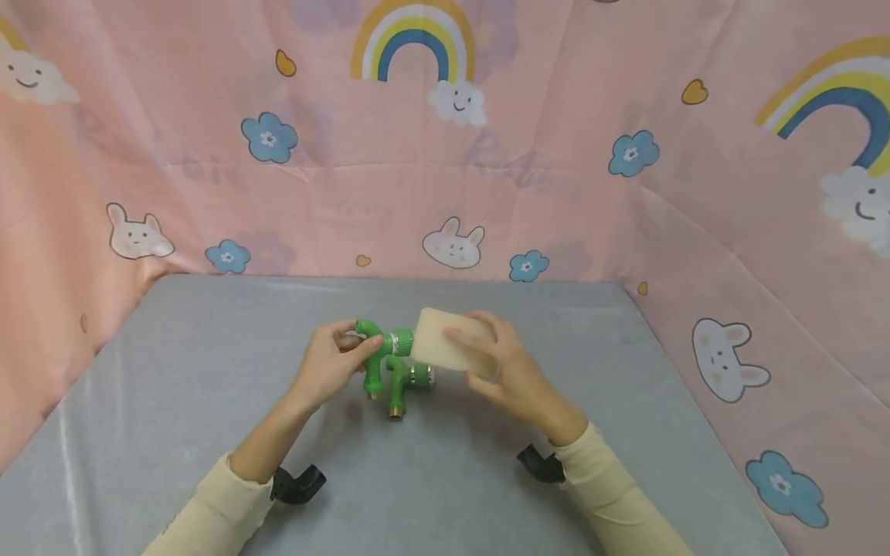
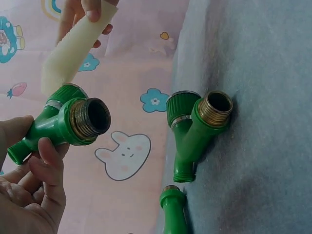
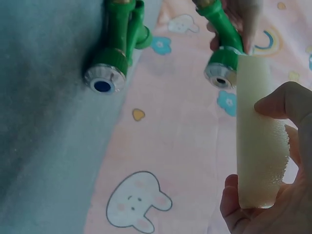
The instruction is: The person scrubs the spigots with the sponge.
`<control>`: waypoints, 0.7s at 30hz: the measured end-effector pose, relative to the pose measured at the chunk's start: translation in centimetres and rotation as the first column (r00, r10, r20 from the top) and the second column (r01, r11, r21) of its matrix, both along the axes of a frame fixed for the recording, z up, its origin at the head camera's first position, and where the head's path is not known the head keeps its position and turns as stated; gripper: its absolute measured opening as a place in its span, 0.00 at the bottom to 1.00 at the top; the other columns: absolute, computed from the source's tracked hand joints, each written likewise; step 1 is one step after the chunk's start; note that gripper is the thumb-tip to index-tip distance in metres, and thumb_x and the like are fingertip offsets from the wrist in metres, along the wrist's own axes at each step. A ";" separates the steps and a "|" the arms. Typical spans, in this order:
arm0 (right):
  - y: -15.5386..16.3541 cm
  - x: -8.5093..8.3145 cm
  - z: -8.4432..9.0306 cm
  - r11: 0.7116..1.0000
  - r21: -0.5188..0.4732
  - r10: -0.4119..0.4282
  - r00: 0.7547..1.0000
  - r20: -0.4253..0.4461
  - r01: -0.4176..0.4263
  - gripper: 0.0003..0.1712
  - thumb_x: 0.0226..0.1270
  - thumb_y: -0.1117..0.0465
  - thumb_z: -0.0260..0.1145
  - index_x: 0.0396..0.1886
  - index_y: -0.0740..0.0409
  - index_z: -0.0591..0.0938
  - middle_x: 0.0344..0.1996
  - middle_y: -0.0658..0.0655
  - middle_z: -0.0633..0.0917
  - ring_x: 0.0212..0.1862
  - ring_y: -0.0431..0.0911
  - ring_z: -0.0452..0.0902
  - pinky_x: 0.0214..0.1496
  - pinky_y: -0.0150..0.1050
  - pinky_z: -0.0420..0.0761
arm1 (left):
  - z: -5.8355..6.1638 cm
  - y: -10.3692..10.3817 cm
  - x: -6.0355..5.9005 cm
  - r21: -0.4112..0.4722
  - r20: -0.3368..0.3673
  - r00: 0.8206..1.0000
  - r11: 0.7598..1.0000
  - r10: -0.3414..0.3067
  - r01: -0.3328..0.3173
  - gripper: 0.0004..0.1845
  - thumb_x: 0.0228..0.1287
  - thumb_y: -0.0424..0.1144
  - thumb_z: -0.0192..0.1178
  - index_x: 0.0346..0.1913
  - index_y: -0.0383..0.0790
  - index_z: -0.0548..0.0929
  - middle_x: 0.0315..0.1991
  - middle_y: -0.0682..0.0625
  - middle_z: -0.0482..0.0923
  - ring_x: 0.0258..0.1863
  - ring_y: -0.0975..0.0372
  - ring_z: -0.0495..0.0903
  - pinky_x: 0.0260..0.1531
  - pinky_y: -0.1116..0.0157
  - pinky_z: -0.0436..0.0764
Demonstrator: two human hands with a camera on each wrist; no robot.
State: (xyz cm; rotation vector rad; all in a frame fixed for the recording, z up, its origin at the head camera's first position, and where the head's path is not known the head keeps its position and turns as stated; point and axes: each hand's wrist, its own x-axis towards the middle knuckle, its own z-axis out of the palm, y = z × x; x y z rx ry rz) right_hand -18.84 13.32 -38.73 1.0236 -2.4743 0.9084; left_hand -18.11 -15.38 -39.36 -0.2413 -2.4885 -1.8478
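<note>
Nearest to me are my two sleeves, lying on the grey bench (image 1: 174,371). My arms reach out from them toward the middle.

My left hand (image 1: 332,363) is curled round a green pipe fitting (image 1: 375,351) and lifts it just above the bench. My thumb and fingers pinch its thin end. In the left wrist view I can see its open brass mouth (image 2: 91,117) with a thread round it. The fitting lies mostly left to right, with its silver-ringed cap end pointing right, at my other hand.

My right hand (image 1: 511,367) holds a pale yellow sponge (image 1: 448,349). My thumb is on one flat side and my fingers are on the other, so the hand is closed on it, not wide. The sponge is a long block. Its long side runs left to right too, and its left end touches the cap end of the fitting (image 3: 222,68). So the sponge sits just right of the fitting, and my right hand is the one that has it.

A bit under and behind the held fitting, a second green fitting (image 1: 403,382) lies on the bench. No hand touches it. In the left wrist view I also see the tip of another green part (image 2: 173,209) near it, but I cannot tell what it belongs to.

Farthest away is the pink cloth wall (image 1: 556,193) with rainbows, bunnies and blue flowers.
</note>
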 end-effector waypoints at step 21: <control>0.1 -0.2 0.0 0.996 -0.063 0.087 0.944 0.318 -0.070 0.28 0.75 0.60 0.59 0.73 0.47 0.74 0.71 0.65 0.67 0.60 0.58 0.71 0.53 0.46 0.76 | -0.3 1.8 1.2 -0.459 -0.448 0.858 0.888 -0.250 0.019 0.15 0.57 0.28 0.73 0.45 0.41 0.82 0.44 0.51 0.88 0.40 0.61 0.85 0.43 0.67 0.88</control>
